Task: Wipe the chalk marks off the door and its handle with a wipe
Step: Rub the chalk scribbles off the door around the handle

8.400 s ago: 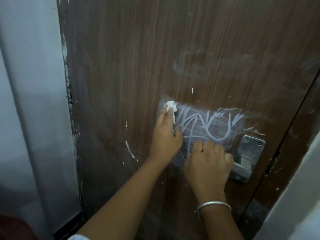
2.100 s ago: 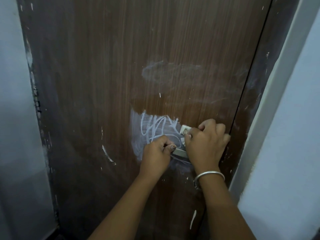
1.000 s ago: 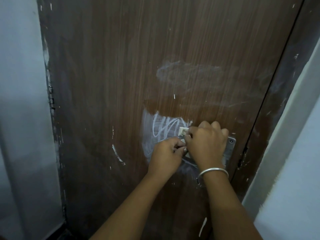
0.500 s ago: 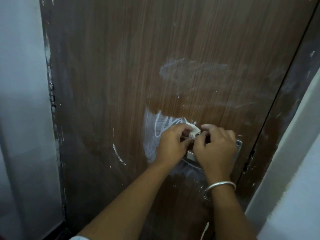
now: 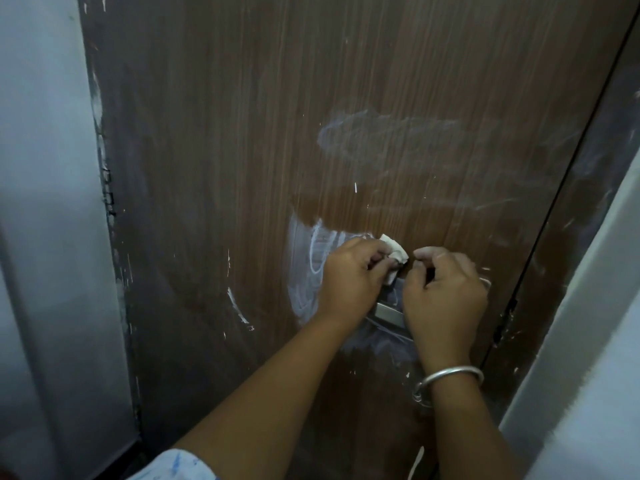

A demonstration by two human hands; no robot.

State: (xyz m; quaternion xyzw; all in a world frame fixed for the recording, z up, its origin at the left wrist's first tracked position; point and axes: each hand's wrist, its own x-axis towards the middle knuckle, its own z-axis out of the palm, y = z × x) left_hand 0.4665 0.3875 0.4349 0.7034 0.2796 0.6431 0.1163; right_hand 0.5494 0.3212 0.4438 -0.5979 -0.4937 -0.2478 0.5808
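A brown wooden door fills the head view. White chalk scribbles and a smeared patch lie left of my hands. My left hand pinches a small crumpled white wipe by its fingertips, just above the metal handle, which shows between my two hands. To the right, my right hand has its fingers curled with nothing visible in them. It hides most of the handle plate. A silver bangle circles my right wrist.
A second faded chalk smear lies higher on the door. A short chalk streak marks the lower left area. A pale wall stands at the left, and the door frame with a white wall at the right.
The wipe, pinched between both hands half a second ago, is now only in my left hand. My right hand has let go and drawn slightly to the right. Earlier the right hand rubbed near the handle.
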